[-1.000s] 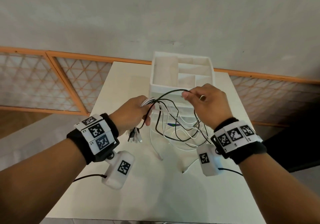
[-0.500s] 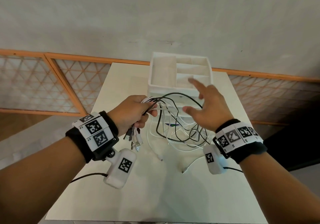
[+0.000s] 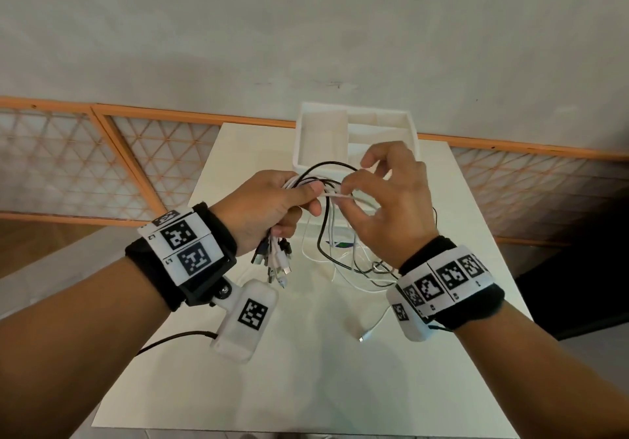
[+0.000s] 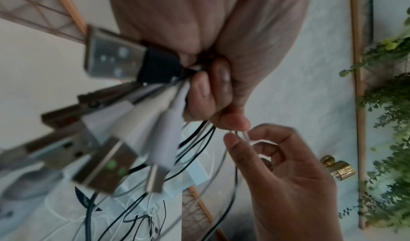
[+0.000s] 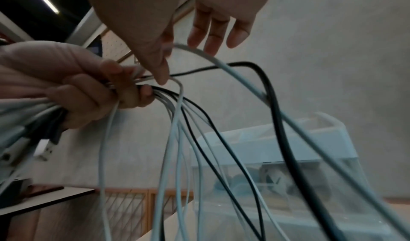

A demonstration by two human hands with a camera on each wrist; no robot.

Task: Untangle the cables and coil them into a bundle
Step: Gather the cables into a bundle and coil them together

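My left hand (image 3: 296, 200) grips a bunch of black and white cables (image 3: 328, 234) just behind their plugs. The USB plugs (image 3: 275, 261) hang below the fist and fan out toward the camera as plugs (image 4: 106, 139) in the left wrist view. The loose cable loops drop to the table in a tangle (image 3: 367, 268). My right hand (image 3: 347, 192) pinches one white cable (image 3: 357, 197) between thumb and forefinger, right beside the left thumb; its other fingers stay loosely spread. The same pinch shows at the right hand (image 4: 241, 134), and the white cable (image 5: 221, 62) arcs over the black ones.
A white compartment box (image 3: 321, 139) stands at the far end of the white table (image 3: 306, 370), just behind my hands. One white cable end (image 3: 366, 336) lies on the table under the right wrist. Orange-framed lattice panels (image 3: 102, 173) run along the wall.
The right hand let go of the black loop, opened, then came back to the bunch and pinched a white cable. The left hand kept its grip and rose slightly.
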